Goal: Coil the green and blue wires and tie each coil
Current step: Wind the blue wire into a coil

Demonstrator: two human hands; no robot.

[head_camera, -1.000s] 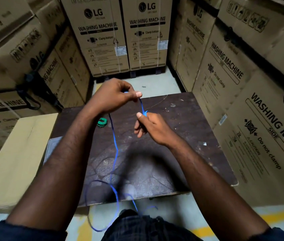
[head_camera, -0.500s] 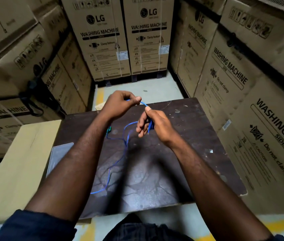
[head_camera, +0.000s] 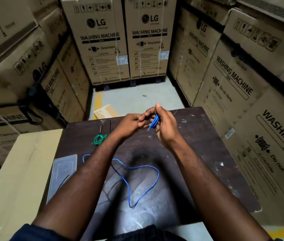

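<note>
Seems mid-step on the blue wire [head_camera: 155,121]: grips a few tight loops of it in the right hand [head_camera: 166,129], with fingers curled round the bundle and thumb up. Brings the left hand [head_camera: 130,123] just beside, fingertips pinched close at the loops; cannot tell if w/ wire between them. Leaves a good part of the blue length loose on the dark table [head_camera: 198,145], in wide soft bends, not yet wound. Looks finished w/ the green wire [head_camera: 99,139]: small round coil, flat on the table left of the forearm; cannot confirm a tie on it. Next, prob. calls for feeding slack w/o kinks, keeping same loop size, then wrapping the free end round the bundle. Thin, smooth, springy insulation; worn, scratched, matte tabletop.
</note>
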